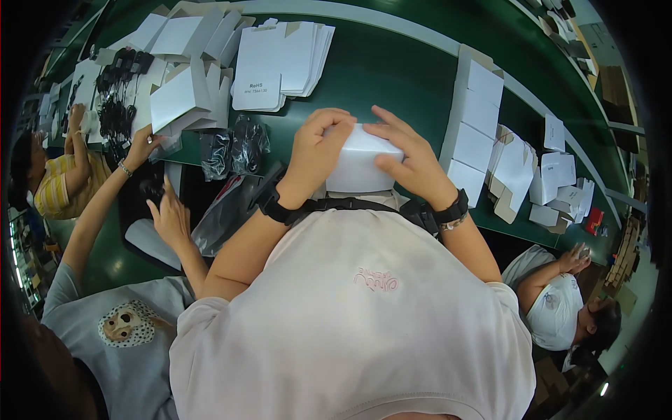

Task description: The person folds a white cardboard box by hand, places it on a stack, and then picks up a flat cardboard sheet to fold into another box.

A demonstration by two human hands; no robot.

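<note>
A small white cardboard box (362, 166) stands in front of my chest at the near edge of the green table. My left hand (316, 148) grips its left side, with the fingers curled over the top edge. My right hand (414, 155) holds the right side; its thumb lies on the face towards me and its fingers reach over the top. The box's top looks closed, though my fingers partly cover it. Whatever is inside the box is hidden.
Left of me are flat white cartons (280, 63), open white boxes (180, 98), black cables (115, 91) and bagged black items (248, 143). A row of white boxes (476, 115) runs along the right, with more cartons (512, 171) beyond. A co-worker's hand (171, 217) is close on the left.
</note>
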